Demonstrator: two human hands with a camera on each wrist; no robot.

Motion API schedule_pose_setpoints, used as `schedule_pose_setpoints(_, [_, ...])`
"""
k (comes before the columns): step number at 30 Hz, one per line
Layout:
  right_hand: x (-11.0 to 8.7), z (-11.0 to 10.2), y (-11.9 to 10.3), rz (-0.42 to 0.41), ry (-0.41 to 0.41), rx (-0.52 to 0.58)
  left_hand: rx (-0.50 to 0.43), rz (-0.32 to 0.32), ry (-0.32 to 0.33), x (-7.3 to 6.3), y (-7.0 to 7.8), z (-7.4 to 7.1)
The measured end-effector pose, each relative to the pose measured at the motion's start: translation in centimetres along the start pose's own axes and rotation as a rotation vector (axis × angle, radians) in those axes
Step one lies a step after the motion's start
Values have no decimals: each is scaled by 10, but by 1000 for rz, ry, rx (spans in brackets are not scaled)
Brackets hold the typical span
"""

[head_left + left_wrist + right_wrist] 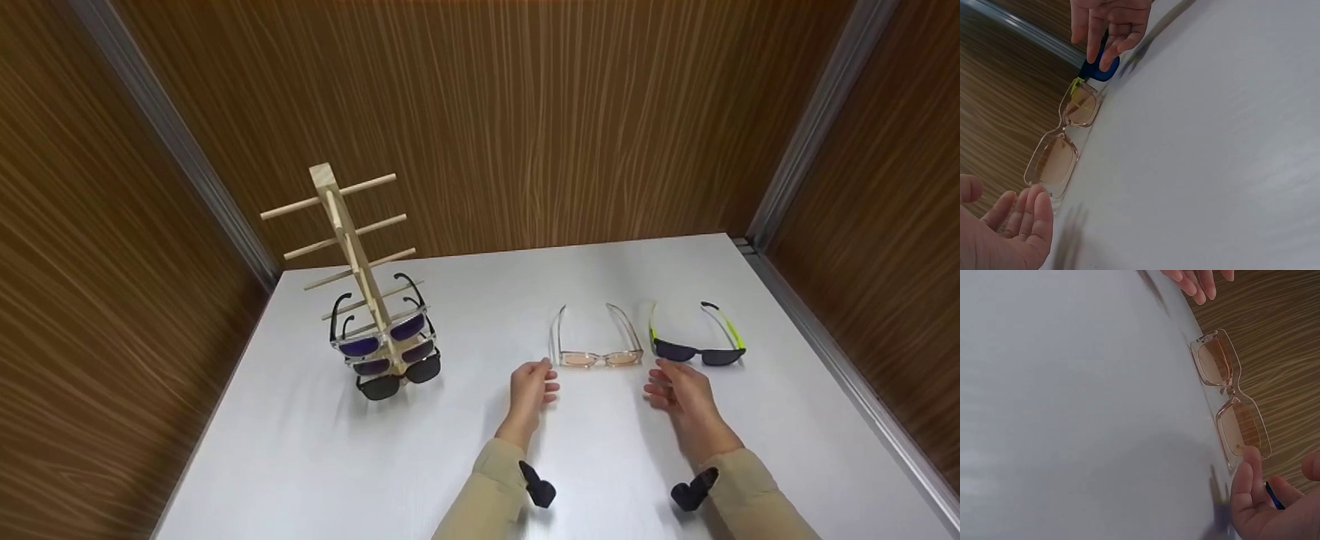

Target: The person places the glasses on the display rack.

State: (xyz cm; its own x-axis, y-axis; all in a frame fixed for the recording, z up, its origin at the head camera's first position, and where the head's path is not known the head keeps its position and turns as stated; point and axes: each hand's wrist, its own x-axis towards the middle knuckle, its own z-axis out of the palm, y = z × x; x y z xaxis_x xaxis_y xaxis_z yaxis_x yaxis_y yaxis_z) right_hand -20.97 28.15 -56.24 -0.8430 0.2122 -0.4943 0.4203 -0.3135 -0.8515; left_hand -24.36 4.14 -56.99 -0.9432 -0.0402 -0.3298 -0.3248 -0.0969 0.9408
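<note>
Clear-framed glasses (577, 360) with pale orange lenses stand on the white table, lenses toward me and temples unfolded to the back. My left hand (531, 391) hovers just off their left corner, its fingers relaxed and holding nothing. Near their right corner is my right hand (686, 391), also with loose fingers around no object. In the left wrist view the left fingertips (1041, 197) overlap the lower end of the orange-lensed glasses (1054, 160). Dark sunglasses (675, 352) with yellow-green temples lie right of them, just beyond the right fingertips.
On the left, a wooden display rack (349, 240) carries three pairs of sunglasses on its lower pegs, the top one with purple lenses (360, 346). Its upper pegs are bare. Wood-grain panels (525, 120) enclose the table (480, 300) at the back and sides.
</note>
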Motion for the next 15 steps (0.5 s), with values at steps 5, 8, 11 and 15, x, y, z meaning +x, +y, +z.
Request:
schedule_pose_setpoints(5, [5,-1,6,-21,4,1,-44,-111,-48,6,-2,4])
schedule_pose_setpoints(8, [10,0,6,-35,11,28,-51,-138,-59,10,0,7])
schedule_pose_setpoints(11, [15,2,5,-25,12,32,-59,-144,-51,14,3,9])
schedule_pose_setpoints(15, [20,5,3,-4,17,16,-52,-156,-38,21,1,12])
